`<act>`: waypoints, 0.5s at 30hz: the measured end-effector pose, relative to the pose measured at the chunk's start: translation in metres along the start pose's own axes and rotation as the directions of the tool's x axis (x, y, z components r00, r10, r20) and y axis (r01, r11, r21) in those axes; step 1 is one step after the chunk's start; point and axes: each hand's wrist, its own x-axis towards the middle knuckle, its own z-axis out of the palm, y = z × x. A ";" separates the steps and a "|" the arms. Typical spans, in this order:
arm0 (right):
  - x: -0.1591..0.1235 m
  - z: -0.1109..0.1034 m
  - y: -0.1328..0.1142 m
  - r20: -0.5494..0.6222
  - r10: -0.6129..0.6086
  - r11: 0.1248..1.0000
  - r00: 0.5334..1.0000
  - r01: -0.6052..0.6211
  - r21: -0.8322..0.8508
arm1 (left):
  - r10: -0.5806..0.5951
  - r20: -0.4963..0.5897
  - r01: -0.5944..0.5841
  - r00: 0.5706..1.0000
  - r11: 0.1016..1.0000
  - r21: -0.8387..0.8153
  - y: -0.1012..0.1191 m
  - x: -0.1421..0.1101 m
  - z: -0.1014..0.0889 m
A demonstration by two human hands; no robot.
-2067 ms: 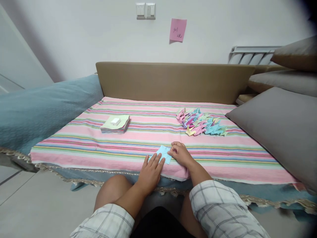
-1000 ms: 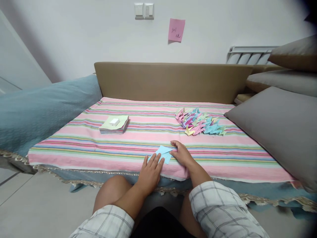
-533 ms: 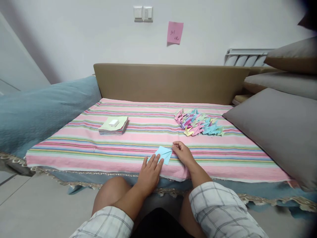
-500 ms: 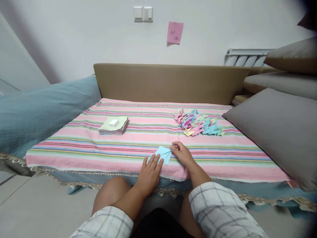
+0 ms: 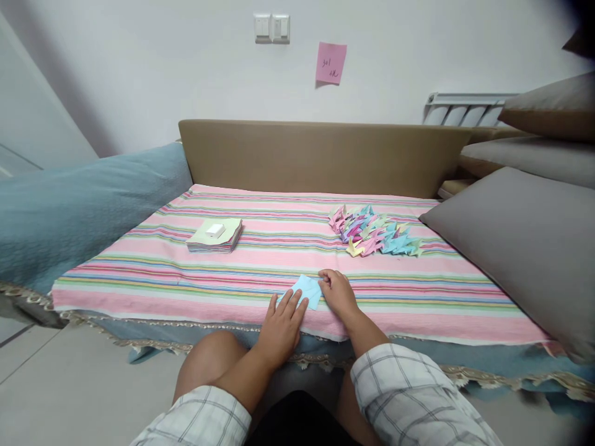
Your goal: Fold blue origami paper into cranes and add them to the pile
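A light blue folded paper (image 5: 307, 289) lies near the front edge of a pink striped cloth (image 5: 288, 248) on a bed. My left hand (image 5: 282, 322) lies flat with fingers stretched out, pressing the paper's lower left part. My right hand (image 5: 339, 294) has its fingers curled and pressed on the paper's right edge. Further back on the right sits a pile of several coloured folded paper cranes (image 5: 372, 230). A stack of coloured paper squares (image 5: 214, 236) with a small white block (image 5: 214, 230) on top lies at the back left.
A blue blanket (image 5: 69, 204) is heaped at the left. Grey cushions (image 5: 525, 241) crowd the right side. A tan headboard (image 5: 320, 155) runs along the back, under a pink sticky note (image 5: 331, 63) and wall switches (image 5: 272, 28). My knees are at the bed's edge.
My right hand's fingers have slid left and curled in over the paper's right edge, closing a raised flap flat. My left hand has stayed on the paper. The view shifted slightly.
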 end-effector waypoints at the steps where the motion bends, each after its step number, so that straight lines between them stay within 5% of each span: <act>1: -0.001 -0.002 -0.002 -0.046 -0.028 1.000 0.999 0.028 -0.008 | -0.003 0.000 0.003 1.000 1.000 0.000 0.000 0.000 0.000; 4: -0.007 -0.006 -0.015 -0.115 -0.195 0.981 0.974 0.193 -0.034 | -0.011 0.011 0.011 1.000 1.000 -0.009 0.000 0.000 0.000; 9: -0.020 0.000 -0.033 0.115 -0.493 0.869 0.863 0.495 0.012 | -0.015 0.046 0.016 0.999 1.000 -0.026 -0.001 0.001 -0.001; 15: -0.026 0.005 -0.038 0.344 -0.434 0.887 0.832 0.462 0.001 | -0.016 0.064 0.019 0.998 0.999 -0.043 -0.001 0.000 0.000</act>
